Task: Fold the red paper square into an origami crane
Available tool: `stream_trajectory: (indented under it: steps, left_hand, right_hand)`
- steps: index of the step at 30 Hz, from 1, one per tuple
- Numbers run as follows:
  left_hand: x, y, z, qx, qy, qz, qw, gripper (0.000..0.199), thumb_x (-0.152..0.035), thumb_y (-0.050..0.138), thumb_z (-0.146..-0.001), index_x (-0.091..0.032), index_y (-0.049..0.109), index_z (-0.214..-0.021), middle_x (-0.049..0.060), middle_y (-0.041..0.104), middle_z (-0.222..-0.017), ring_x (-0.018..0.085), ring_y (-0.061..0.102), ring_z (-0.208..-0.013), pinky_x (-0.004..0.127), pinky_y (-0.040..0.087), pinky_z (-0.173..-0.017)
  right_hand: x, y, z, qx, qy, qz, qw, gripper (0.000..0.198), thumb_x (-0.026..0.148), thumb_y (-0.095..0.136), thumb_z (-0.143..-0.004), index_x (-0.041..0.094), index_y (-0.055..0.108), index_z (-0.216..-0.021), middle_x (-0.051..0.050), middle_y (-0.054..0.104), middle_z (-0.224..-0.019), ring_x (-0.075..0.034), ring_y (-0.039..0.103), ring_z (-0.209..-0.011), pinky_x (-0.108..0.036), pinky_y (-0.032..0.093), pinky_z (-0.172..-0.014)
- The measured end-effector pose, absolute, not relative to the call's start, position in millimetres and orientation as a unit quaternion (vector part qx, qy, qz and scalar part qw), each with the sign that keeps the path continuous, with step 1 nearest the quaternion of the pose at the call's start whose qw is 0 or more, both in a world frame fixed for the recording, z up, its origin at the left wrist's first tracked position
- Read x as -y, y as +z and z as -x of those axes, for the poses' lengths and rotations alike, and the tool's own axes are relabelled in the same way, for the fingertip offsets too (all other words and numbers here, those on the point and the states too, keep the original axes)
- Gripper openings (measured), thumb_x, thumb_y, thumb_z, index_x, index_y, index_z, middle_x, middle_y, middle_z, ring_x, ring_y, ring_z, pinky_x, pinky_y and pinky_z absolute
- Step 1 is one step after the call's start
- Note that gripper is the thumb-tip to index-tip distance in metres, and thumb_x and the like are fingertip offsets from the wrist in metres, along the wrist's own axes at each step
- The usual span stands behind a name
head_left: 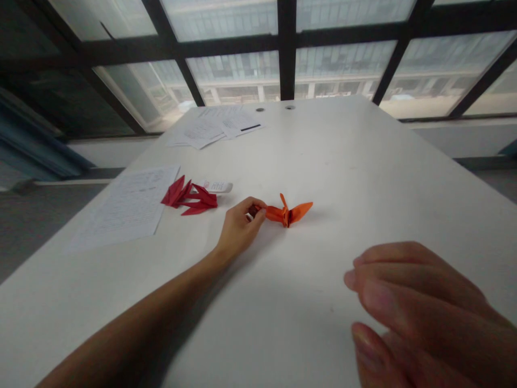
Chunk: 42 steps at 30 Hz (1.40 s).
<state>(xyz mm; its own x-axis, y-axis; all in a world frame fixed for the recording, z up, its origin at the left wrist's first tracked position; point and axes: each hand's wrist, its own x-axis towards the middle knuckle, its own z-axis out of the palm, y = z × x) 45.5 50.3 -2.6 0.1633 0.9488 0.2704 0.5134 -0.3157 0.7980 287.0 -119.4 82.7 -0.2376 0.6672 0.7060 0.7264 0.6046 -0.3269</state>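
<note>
An orange paper crane (287, 215) stands on the white table with its wings spread. My left hand (242, 223) reaches out and pinches the tip of its left wing between thumb and fingers. Close to the camera at the lower right is my right hand (420, 307), its fingers together and slightly bent and the thumb apart from them, holding nothing. Red folded-paper pieces (200, 200) that look like cranes lie to the left of my left hand.
Behind the red paper is a white object with printed markings (220, 187). A printed sheet (125, 207) lies at the left edge of the table (323, 161), and more sheets (214, 126) are at the far left. Dark-framed windows (287, 54) stand beyond the table.
</note>
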Motion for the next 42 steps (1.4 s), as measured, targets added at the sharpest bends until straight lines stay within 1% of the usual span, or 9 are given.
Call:
stream_trajectory:
  steps: [2, 4, 9, 11, 16, 18, 25, 32, 42]
  left_hand:
    - [-49.6, -2.7, -45.1, -0.508, 0.394, -0.711, 0.286, 0.016, -0.030, 0.064, -0.088, -0.017, 0.072, -0.095, 0.001, 0.068, -0.080, 0.015, 0.060, -0.071, 0.026, 0.046, -0.063]
    - [-48.2, -3.0, -44.8, -0.497, 0.396, -0.712, 0.297, 0.017, -0.031, 0.063, -0.090, -0.017, 0.071, -0.096, 0.001, 0.068, -0.080, 0.015, 0.059, -0.070, 0.026, 0.045, -0.062]
    - [-43.6, -3.8, -43.6, -0.466, 0.371, -0.739, 0.314, 0.017, -0.033, 0.063, -0.092, -0.018, 0.071, -0.097, 0.001, 0.066, -0.076, 0.014, 0.059, -0.066, 0.025, 0.045, -0.061]
    - [-42.6, -4.4, -41.9, -0.456, 0.358, -0.748, 0.323, 0.019, -0.035, 0.063, -0.093, -0.019, 0.070, -0.100, 0.001, 0.066, -0.076, 0.014, 0.059, -0.066, 0.025, 0.045, -0.061]
    - [-42.4, -4.6, -38.3, -0.354, 0.362, -0.724, 0.469, 0.060, -0.038, 0.067, -0.094, -0.025, 0.043, -0.148, 0.010, 0.073, -0.113, 0.017, 0.066, -0.088, 0.026, 0.051, -0.070]
    - [-40.8, -3.3, -39.9, -0.326, 0.352, -0.722, 0.498, 0.067, -0.039, 0.067, -0.095, -0.027, 0.036, -0.153, 0.014, 0.068, -0.130, 0.020, 0.066, -0.099, 0.028, 0.052, -0.075]
    - [-24.0, 0.3, -54.8, -0.331, 0.256, -0.768, 0.485, 0.039, -0.047, 0.065, -0.096, -0.021, 0.066, -0.125, 0.007, 0.074, -0.108, 0.018, 0.065, -0.086, 0.029, 0.049, -0.073]
    - [-25.1, -5.3, -62.8, -0.383, 0.351, -0.637, 0.569, 0.044, -0.044, 0.082, -0.082, -0.021, 0.059, -0.112, 0.001, 0.071, -0.084, 0.014, 0.064, -0.071, 0.025, 0.045, -0.065]
    - [-19.1, -5.2, -61.2, -0.361, 0.291, -0.702, 0.540, 0.031, -0.047, 0.069, -0.094, -0.020, 0.064, -0.108, 0.004, 0.075, -0.087, 0.015, 0.065, -0.072, 0.026, 0.045, -0.065]
  right_hand:
    - [100.4, 78.9, -284.7, 0.793, 0.010, 0.426, 0.436, 0.048, 0.017, 0.067, -0.090, 0.039, 0.057, -0.132, 0.000, 0.072, -0.104, -0.021, 0.072, -0.095, -0.038, 0.061, -0.086]
    - [74.7, 64.7, -284.3, 0.783, -0.064, 0.383, 0.486, 0.046, 0.011, 0.066, -0.087, 0.031, 0.060, -0.128, -0.005, 0.071, -0.113, -0.022, 0.070, -0.101, -0.039, 0.060, -0.087]
    - [19.3, 7.3, -291.8, 0.664, 0.125, 0.585, 0.449, 0.042, 0.031, 0.064, -0.092, 0.019, 0.061, -0.133, -0.014, 0.063, -0.123, -0.024, 0.067, -0.100, -0.044, 0.057, -0.087]
    - [9.6, -8.0, -295.3, 0.636, 0.205, 0.613, 0.422, 0.039, 0.036, 0.065, -0.091, 0.019, 0.064, -0.126, -0.011, 0.070, -0.112, -0.025, 0.068, -0.098, -0.044, 0.055, -0.089]
    - [4.7, -13.2, -295.0, 0.559, 0.395, 0.574, 0.449, 0.025, 0.032, 0.063, -0.090, 0.021, 0.065, -0.112, -0.006, 0.075, -0.094, -0.021, 0.070, -0.084, -0.039, 0.054, -0.081]
    - [6.0, -8.3, -290.8, 0.524, 0.456, 0.536, 0.480, 0.024, 0.031, 0.067, -0.086, 0.021, 0.063, -0.108, -0.005, 0.076, -0.092, -0.021, 0.072, -0.084, -0.039, 0.055, -0.083]
    - [17.4, -2.7, -277.7, 0.484, 0.536, 0.495, 0.483, 0.030, 0.027, 0.075, -0.079, 0.023, 0.065, -0.107, -0.002, 0.075, -0.090, -0.019, 0.068, -0.081, -0.034, 0.052, -0.076]
    - [17.7, -13.8, -270.4, 0.388, 0.634, 0.395, 0.540, 0.035, 0.055, 0.062, -0.094, 0.022, 0.067, -0.104, -0.006, 0.074, -0.099, -0.020, 0.069, -0.087, -0.039, 0.053, -0.086]
    - [26.9, -10.4, -267.6, 0.517, 0.556, 0.443, 0.476, 0.025, 0.042, 0.068, -0.094, 0.019, 0.064, -0.103, -0.001, 0.067, -0.086, -0.015, 0.061, -0.075, -0.033, 0.051, -0.074]
